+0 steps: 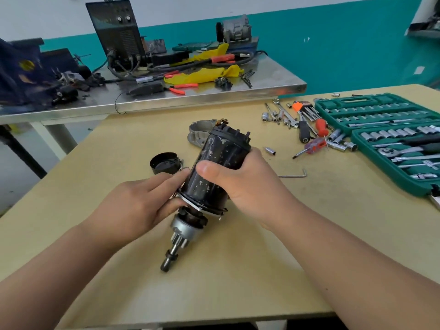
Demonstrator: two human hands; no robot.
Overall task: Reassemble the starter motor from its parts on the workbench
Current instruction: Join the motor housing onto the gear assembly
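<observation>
- A person's right hand [245, 184] wraps fingers and thumb around the black starter motor body [221, 163], which is held tilted over the middle of the tan workbench [250, 270]. Its pinion shaft [182, 236] points toward the near edge.
- The left hand [142, 203] pinches the metal rim at the body's lower end between fingertips and thumb.
- A black end cap [164, 163] and a grey cast housing [200, 134] lie just beyond, toward the far edge.
- An open green socket set [392, 139] lines the right edge, with loose sockets and screwdrivers [312, 145] beside it.
- Behind, a steel table [190, 97] carries a dark machine [116, 32] and cables, against a teal-and-white wall [333, 55].
</observation>
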